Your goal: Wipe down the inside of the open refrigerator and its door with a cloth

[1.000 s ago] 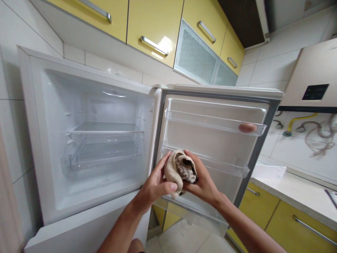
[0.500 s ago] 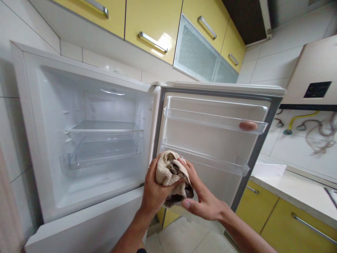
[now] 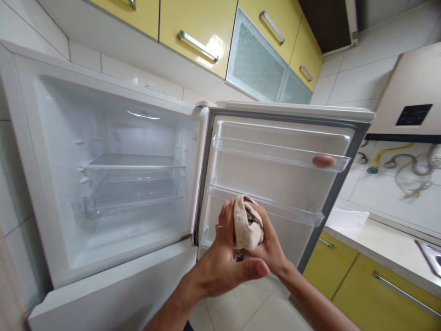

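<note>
A crumpled beige cloth (image 3: 248,226) with dark stains is bunched up between my two hands, in front of the open fridge door (image 3: 268,179). My left hand (image 3: 225,257) presses against its left side, fingers along the cloth and thumb stretched out to the right below it. Wrapped round its right side is my right hand (image 3: 272,243), some fingers hidden behind the bundle. To the left, the fridge compartment (image 3: 138,239) stands open with a glass shelf (image 3: 134,160) and a clear drawer (image 3: 134,197) inside.
An egg-shaped brown object (image 3: 324,161) sits in the upper door bin (image 3: 262,149). Yellow cabinets (image 3: 196,27) hang above. At right are a countertop (image 3: 382,239), a white tray-like item (image 3: 347,217) and a wall-mounted heater (image 3: 409,96) with hoses below.
My hands and the cloth have shifted to the right. The cloth is turned and squeezed more compactly; my left hand now lies flatter along its side, thumb extended. The view has moved slightly.
</note>
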The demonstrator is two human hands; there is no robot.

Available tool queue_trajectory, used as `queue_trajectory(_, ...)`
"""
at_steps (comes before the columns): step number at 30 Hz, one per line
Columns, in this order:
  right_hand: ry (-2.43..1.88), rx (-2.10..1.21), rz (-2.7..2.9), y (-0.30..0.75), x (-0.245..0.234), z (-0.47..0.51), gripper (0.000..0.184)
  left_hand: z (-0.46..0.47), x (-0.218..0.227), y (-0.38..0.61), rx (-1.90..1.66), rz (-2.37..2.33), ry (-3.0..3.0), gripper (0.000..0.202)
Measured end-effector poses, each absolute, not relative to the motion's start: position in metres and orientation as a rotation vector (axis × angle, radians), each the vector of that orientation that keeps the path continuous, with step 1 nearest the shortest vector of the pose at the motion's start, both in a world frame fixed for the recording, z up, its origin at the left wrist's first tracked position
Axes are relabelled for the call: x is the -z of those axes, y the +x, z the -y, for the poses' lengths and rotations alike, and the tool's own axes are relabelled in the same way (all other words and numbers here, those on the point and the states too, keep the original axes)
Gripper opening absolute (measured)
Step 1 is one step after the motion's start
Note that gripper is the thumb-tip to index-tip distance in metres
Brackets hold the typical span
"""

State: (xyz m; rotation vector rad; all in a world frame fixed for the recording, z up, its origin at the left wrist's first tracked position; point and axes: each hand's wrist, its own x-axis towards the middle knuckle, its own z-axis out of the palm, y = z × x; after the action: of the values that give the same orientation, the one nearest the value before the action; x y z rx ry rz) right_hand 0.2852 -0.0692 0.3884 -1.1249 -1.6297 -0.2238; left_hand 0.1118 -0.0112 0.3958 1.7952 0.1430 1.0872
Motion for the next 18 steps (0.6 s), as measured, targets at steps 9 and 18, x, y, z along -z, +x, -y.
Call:
queue_trajectory(9,-0.987,-0.249,0.860,0.302,-0.428,0.088,0.055,-0.013,-0.397,0.125,-1.213,-0.315,1.882,0.090)
queue_trajectory(18,-0.635,-0.290,0.591,0.364,-0.468,0.119,0.036,-0.067,-0.417,0.173,-1.810,-0.337,2.258,0.038)
